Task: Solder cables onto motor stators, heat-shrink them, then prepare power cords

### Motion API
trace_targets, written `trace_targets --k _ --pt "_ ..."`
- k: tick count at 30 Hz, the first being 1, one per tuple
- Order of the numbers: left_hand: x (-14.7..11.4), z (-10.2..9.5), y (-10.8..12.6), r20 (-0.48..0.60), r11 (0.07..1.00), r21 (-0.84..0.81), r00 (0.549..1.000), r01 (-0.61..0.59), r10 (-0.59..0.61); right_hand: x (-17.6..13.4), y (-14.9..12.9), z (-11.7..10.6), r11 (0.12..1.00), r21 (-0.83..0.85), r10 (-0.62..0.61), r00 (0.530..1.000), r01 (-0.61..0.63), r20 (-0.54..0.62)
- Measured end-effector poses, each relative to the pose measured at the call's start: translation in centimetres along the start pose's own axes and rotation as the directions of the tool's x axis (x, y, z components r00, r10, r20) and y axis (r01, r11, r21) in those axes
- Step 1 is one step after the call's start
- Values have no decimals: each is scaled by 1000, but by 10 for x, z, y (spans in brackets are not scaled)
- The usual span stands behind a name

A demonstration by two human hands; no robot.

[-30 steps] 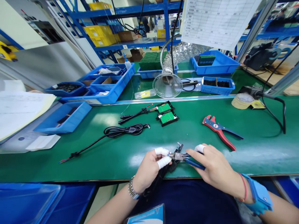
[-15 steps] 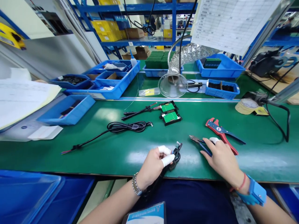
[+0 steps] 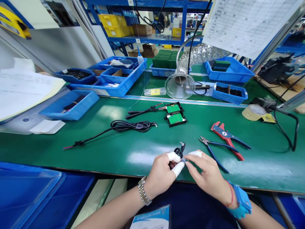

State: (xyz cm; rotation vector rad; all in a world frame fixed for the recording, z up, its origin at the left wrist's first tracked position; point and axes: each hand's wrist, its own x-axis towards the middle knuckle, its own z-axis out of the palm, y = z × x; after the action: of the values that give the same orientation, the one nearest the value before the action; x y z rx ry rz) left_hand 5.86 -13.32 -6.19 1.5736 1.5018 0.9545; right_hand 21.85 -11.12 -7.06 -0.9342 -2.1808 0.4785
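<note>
My left hand [image 3: 162, 171], with white finger covers on thumb and forefinger, pinches a black cable [image 3: 182, 148]. The cable's coil and small plug stick out beyond the fingers. My right hand [image 3: 207, 175] has come up against it, thumb and fingertip closed about the thin blue wire ends [image 3: 183, 161]; the exact contact is partly hidden. Just right of this hand lie diagonal cutters [image 3: 209, 144] with blue handles, jaws apart. Beyond them rests a red-and-blue wire stripper [image 3: 225, 135]. A second coiled black cable [image 3: 128, 126] with bared coloured ends stretches across the mat to the left.
Two green circuit boards in black cases [image 3: 175, 117] lie ahead, one with wired leads. A clear fume-extractor funnel [image 3: 179, 86] hangs behind them. Blue parts trays [image 3: 124, 87] stand at back left, a small blue bin [image 3: 230, 93] at back right, a tape roll [image 3: 254, 112] far right.
My right hand has let go of the diagonal cutters, leaving them on the table, and moved left to the wire ends. My left hand still holds the cable. The view has shifted slightly.
</note>
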Motion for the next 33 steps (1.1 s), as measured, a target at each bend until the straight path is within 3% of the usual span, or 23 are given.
trace_targets --k 23,26,30,33 --pt "5 2 3 40 1000 2 999 -1 1 10 16 19 964 -244 -123 990 104 -63" --pt "0 3 2 71 998 -40 997 44 -41 19 26 4 945 -316 -121 986 78 -118" --pt "-8 3 -9 162 978 -123 975 172 -151 30 42 -33 903 -401 -14 923 -153 -384" --pt "-3 -2 -19 175 911 -303 956 279 -234 28 48 -44 931 -358 1 982 -69 -188"
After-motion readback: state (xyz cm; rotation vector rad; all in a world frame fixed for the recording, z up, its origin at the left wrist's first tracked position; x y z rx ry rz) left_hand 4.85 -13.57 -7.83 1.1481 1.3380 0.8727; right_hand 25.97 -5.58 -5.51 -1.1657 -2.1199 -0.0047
